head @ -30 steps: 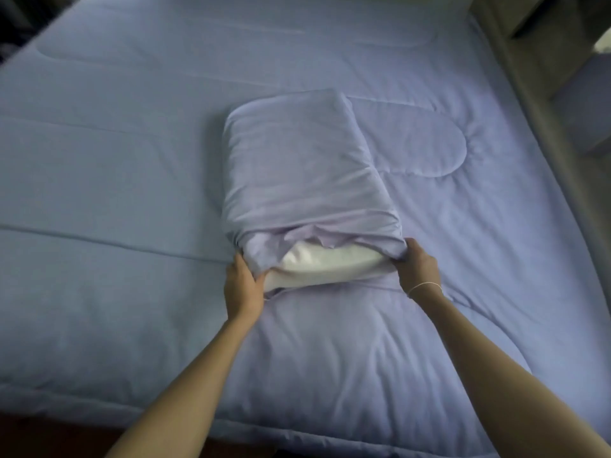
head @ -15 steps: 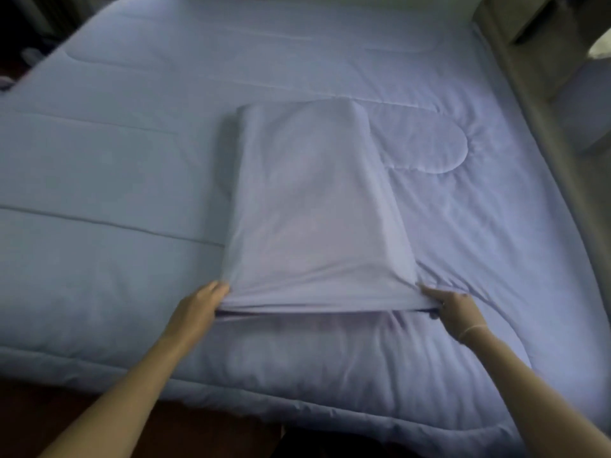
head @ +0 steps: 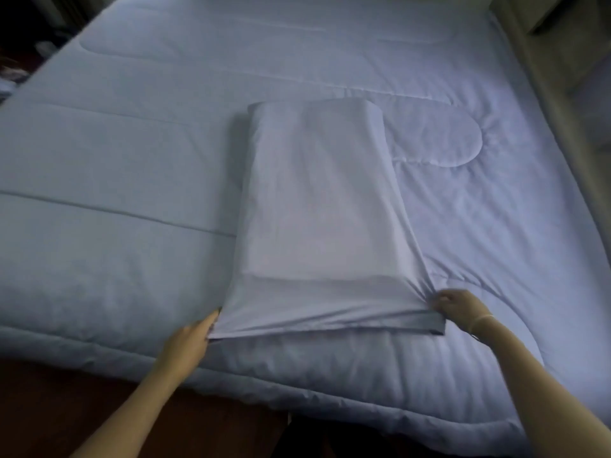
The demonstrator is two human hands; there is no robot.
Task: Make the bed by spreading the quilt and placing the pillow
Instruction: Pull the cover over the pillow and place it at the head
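A pale lilac pillow in its pillowcase lies lengthwise on the light blue quilt, which is spread flat over the bed. The pillowcase's open end is pulled flat toward me, past the pillow's near edge. My left hand pinches the near left corner of the pillowcase. My right hand grips the near right corner, where the cloth bunches into folds. The white pillow inside is fully covered.
A beige bed frame or headboard runs along the right side. The dark wooden floor shows below the quilt's near edge. Dark clutter sits at the far left beside the bed.
The pillowcase was bunched with the white pillow showing; both hands pulled it toward me over the pillow's end, and it now lies stretched flat past the pillow.
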